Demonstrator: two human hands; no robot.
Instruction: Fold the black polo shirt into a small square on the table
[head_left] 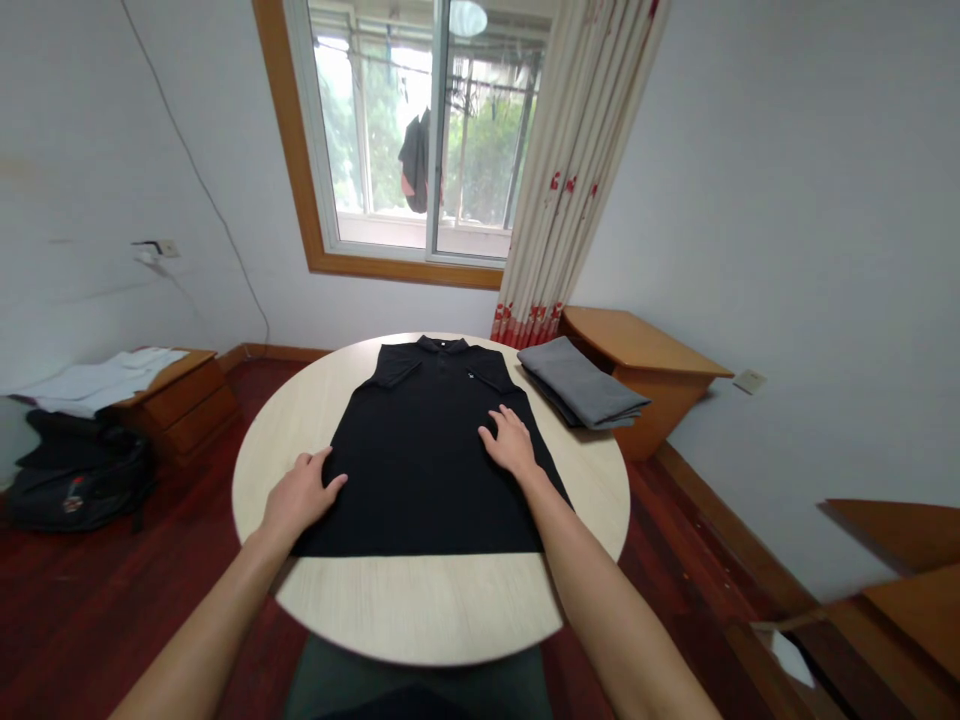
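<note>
The left hand (301, 490) and right hand (510, 442), apart and unclenched, lie at a black shirt (427, 460), likely light, limp, best held by its edges.

A table (420, 605) bears a shirt (442, 460) and folded cloth (581, 382).

1. White walls (787, 200) rise above a dark red wooden floor (697, 560).
2. Daylight enters through a 2-pane glass window (435, 130) with a brown wooden surround (405, 273).
3. A cream fabric curtain (574, 150) with red motifs hangs beside it.
4. A low brown wooden drawer unit (191, 410) stands at left.
</note>
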